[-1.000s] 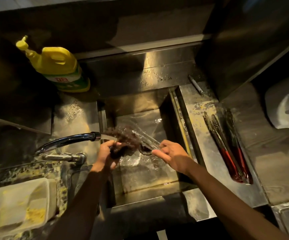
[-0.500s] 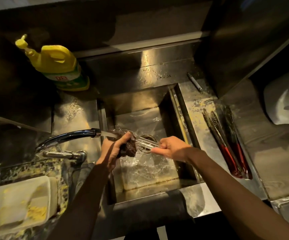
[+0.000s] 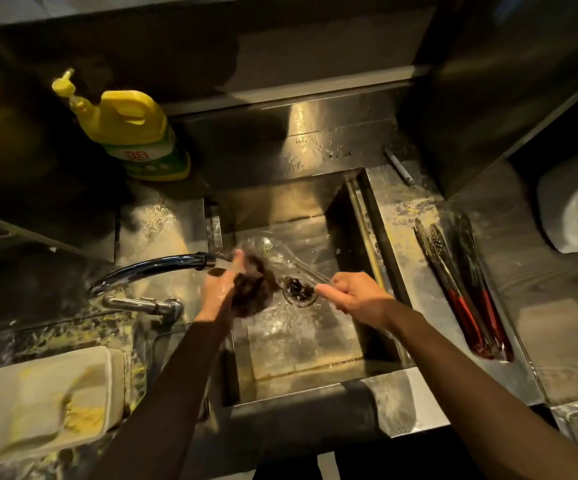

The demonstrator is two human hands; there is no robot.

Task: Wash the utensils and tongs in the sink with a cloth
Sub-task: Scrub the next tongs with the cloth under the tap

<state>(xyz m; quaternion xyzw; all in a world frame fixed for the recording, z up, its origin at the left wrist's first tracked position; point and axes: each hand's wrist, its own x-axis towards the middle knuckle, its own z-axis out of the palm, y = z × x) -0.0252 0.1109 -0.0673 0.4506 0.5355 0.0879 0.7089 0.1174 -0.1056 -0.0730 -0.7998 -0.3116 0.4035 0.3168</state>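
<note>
Fingers of the left hand (image 3: 223,289) grip the cloth (image 3: 256,292), the right hand (image 3: 356,297) pinches a blurred utensil (image 3: 310,271) mid-scrub; the tongs (image 3: 467,296) well right of them are probably not yet washed.

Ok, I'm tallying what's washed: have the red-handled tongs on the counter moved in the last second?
No. The tongs lie in the same spot, just right of the sink.

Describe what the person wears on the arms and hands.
Nothing shows: both forearms are bare to the picture's edge, with no sleeves. The left hand and right hand have no gloves, and I see no watch, bracelet or ring. The left hand looks wet.
</note>
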